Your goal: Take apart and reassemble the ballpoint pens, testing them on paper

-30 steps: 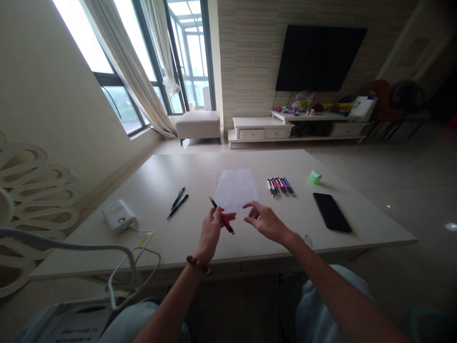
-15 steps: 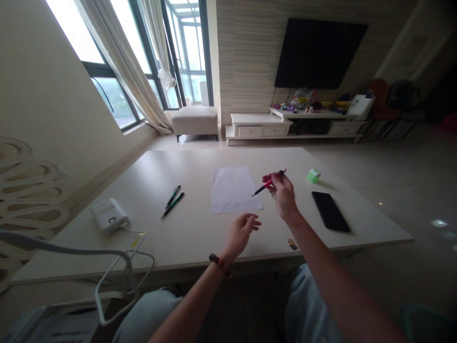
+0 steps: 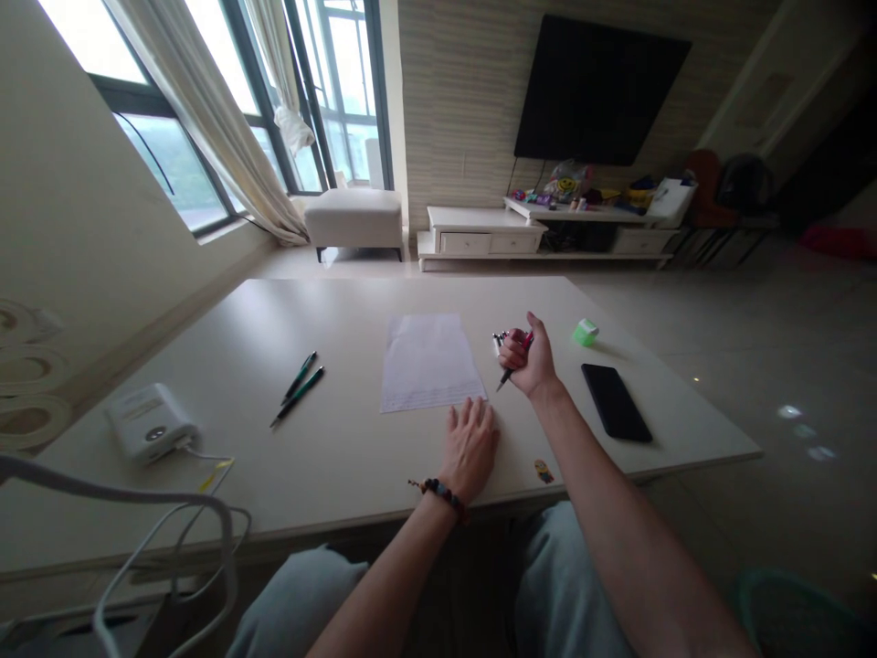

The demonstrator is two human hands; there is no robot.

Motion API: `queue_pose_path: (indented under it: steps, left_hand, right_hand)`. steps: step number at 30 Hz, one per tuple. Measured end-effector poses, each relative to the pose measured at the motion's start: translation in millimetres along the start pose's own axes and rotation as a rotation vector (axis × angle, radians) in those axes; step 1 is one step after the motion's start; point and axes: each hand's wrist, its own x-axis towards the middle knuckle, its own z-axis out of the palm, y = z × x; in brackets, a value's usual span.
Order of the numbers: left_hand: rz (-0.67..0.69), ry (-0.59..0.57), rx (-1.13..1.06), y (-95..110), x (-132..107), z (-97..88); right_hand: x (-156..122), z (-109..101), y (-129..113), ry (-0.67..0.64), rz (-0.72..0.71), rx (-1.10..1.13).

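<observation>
While the left hand [image 3: 470,448] lies palm down on a pale table [image 3: 206,493], open and released, its fingertips reach the lower edge of a sheet of paper [image 3: 428,361], though from this angle they may only be just beside it. A beaded bracelet [image 3: 442,495] circles that wrist. The right hand [image 3: 524,358] is clenched around a red pen [image 3: 526,341], with the pen's dark tip poking out below the fist and pointing down toward the table. That hand is raised just right of the sheet, and the ends of a bunch of pens [image 3: 499,341] show just past its fingers, with most of the bunch hidden behind it.

Two dark green pens [image 3: 299,388] lie side by side left of the sheet, and further left sits a white power bank [image 3: 151,422] with a cable attached. To the right are a black smartphone [image 3: 615,402], lying face down or switched off, and a small green block [image 3: 585,333], perhaps an eraser, though it is too small to be sure. A cartoon sticker [image 3: 544,471] is near the table's front edge. Beyond the table stand a white TV cabinet [image 3: 480,242] beneath a wall-mounted television [image 3: 601,90], and a cushioned ottoman [image 3: 353,215] by the windows.
</observation>
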Motion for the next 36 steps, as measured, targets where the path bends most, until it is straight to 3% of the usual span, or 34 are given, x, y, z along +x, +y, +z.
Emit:
queue_pose_path:
  steps: [4, 8, 11, 14, 21, 29, 36]
  left_hand:
    - [-0.001, 0.028, 0.047, 0.8, 1.4, 7.6]
    - [0.005, 0.045, 0.060, 3.1, 2.0, 5.8]
    - [0.006, 0.055, 0.059, 5.2, 2.2, 2.1]
    - [-0.004, 0.061, 0.046, 6.0, 1.9, 1.8]
    - [-0.045, 0.049, 0.036, 2.7, 1.0, 8.7]
    - [-0.048, 0.036, 0.023, 2.3, 0.6, 9.6]
    - [-0.052, 0.031, 0.017, 3.4, 1.4, 9.4]
  right_hand:
    - [5.8, -5.6, 4.1, 0.079, -0.044, -0.141]
    - [7.5, -16.6, 17.0, 0.213, -0.009, -0.464]
    - [9.3, -24.2, 30.5, 0.157, 0.061, -0.725]
    - [13.9, -29.6, 43.2, 0.117, -0.057, -0.880]
    - [21.0, -42.9, 61.9, 0.182, -0.189, -0.996]
    - [24.8, -55.4, 77.0, 0.346, -0.367, -1.127]
    - [27.9, -57.9, 82.4, 0.386, -0.419, -1.271]
